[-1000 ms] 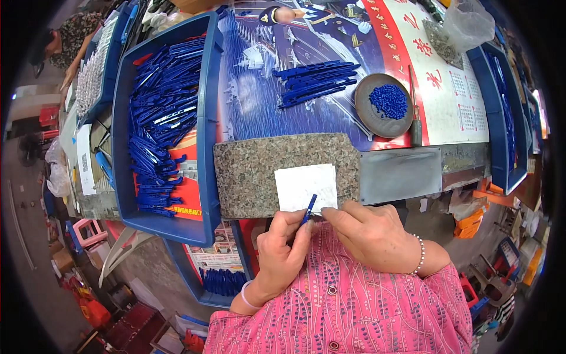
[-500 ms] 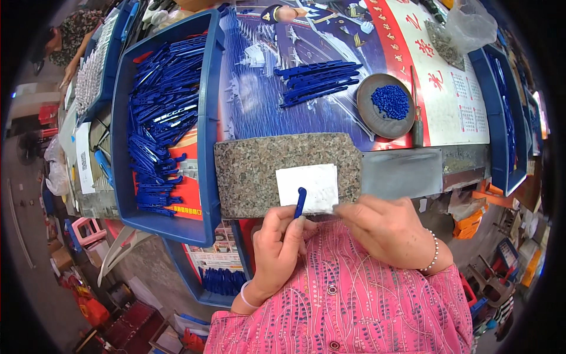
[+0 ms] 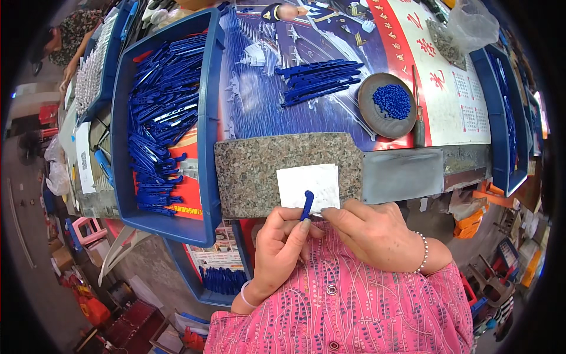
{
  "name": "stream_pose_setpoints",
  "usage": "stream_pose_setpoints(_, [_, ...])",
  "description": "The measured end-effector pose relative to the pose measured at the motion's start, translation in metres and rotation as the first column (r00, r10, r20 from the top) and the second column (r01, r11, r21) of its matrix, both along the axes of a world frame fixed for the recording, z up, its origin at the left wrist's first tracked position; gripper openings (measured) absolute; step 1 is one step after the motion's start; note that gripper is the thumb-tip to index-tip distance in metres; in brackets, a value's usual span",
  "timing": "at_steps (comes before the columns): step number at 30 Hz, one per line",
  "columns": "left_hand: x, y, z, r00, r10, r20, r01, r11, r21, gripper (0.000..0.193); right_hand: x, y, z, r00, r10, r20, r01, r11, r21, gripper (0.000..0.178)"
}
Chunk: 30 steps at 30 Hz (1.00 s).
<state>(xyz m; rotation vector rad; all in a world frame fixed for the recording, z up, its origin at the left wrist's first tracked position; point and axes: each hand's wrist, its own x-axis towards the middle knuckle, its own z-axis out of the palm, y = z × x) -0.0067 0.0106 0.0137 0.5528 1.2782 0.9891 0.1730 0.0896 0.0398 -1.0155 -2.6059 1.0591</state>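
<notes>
My left hand (image 3: pixel 278 245) pinches a slim blue plastic piece (image 3: pixel 307 204) between thumb and forefinger, its hooked end pointing away from me. That end lies over a white paper pad (image 3: pixel 293 182) on a speckled granite slab (image 3: pixel 250 174). Close on its right, at the pad's near edge, is my right hand (image 3: pixel 383 235), thumb and fingers pressed together. Whatever those fingertips hold, if anything, is too small to make out. Beyond the slab lies a row of similar long blue pieces (image 3: pixel 318 82). A round brown dish (image 3: pixel 369 113) holds small blue plastic bits (image 3: pixel 392 101).
On the left stands a deep blue tray (image 3: pixel 207 135) heaped with blue pieces; a lower tray (image 3: pixel 206 295) holds more. A screwdriver-like tool (image 3: pixel 419 131) lies beside the dish. A grey metal plate (image 3: pixel 402 172) adjoins the slab. Another blue bin (image 3: pixel 501 130) stands at the right.
The blue piece in my left hand has shifted slightly right and toward me. My right hand has moved left, bringing its fingertips close to the piece.
</notes>
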Motion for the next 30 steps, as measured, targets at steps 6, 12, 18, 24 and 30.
stream_pose_setpoints(6, [0.0003, -0.0023, -0.0015, 0.984, -0.049, -0.169, 0.052, 0.999, 0.012, 0.01, -0.0003, -0.0009, -0.0033, 1.0, -0.017, -0.024, 0.017, 1.0, 0.022, 0.032])
stream_pose_setpoints(12, [0.0024, -0.0013, -0.0035, 0.867, -0.091, -0.49, 0.184, 0.972, 0.144, 0.011, -0.0023, -0.0013, -0.0028, 1.0, -0.018, 0.024, 0.018, 1.0, 0.004, 0.03])
stream_pose_setpoints(18, [0.0023, -0.0008, -0.004, 0.796, -0.085, -0.599, 0.231, 0.958, 0.172, 0.015, -0.0012, -0.0011, -0.0019, 0.998, -0.031, 0.047, 0.033, 0.999, -0.038, 0.029])
stream_pose_setpoints(24, [0.0018, -0.0003, -0.0057, 0.764, -0.008, -0.645, 0.177, 0.964, 0.197, 0.016, -0.0018, 0.0006, 0.0027, 0.998, -0.027, 0.057, 0.029, 0.999, -0.03, 0.029])
stream_pose_setpoints(30, [0.0024, -0.0026, -0.0094, 0.737, 0.018, -0.676, 0.17, 0.962, 0.211, 0.022, -0.004, -0.0011, -0.0023, 0.997, -0.033, 0.076, 0.032, 0.999, 0.014, 0.03])
